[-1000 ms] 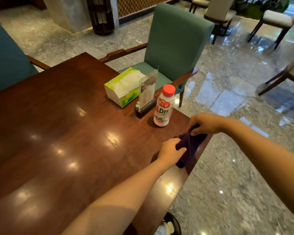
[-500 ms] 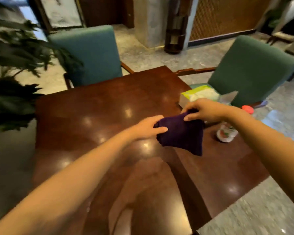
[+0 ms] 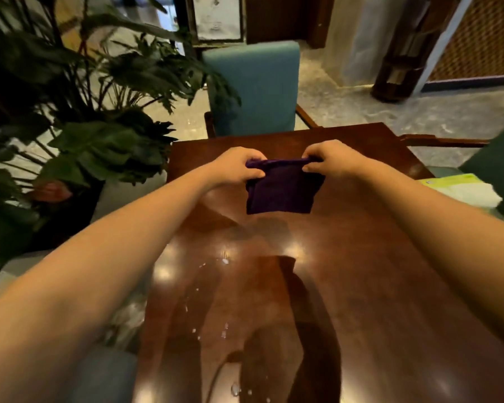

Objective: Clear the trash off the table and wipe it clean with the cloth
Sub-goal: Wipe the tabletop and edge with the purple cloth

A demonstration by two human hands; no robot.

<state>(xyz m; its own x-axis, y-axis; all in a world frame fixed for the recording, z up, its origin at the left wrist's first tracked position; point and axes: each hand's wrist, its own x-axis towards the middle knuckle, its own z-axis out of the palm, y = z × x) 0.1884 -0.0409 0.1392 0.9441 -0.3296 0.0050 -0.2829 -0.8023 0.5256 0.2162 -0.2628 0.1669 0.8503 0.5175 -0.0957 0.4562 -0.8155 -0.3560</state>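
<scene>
Over the tabletop (image 3: 361, 286), far half, both hands hold the cloth (image 3: 282, 189) up in the air, clear of the wood. Left to right: plant (image 3: 79, 126) off the left edge; left hand (image 3: 239, 167) pinching the cloth's top left corner, fingers curled shut on it; cloth hanging between; right hand (image 3: 329, 159) pinching the top right corner the same way; tissue box (image 3: 463, 189) at the right edge. A teal chair (image 3: 253, 88) stands behind the far edge.

Cloth is dark purple and looks folded, roughly square. Top edge runs left-right, stretched between the hands, and that is its long axis; the body drops straight down, bottom edge free. Soft, light and limp, so it will sag or unfold wherever it isn't held. Not fragile, no slip risk. Corners or the top hem are fine for spreading it; for wiping, a flat palm on a bunched pad likely works better.

Small wet spots or droplets show on the near tabletop (image 3: 224, 333), possibly just glare. No trash is in view here.
</scene>
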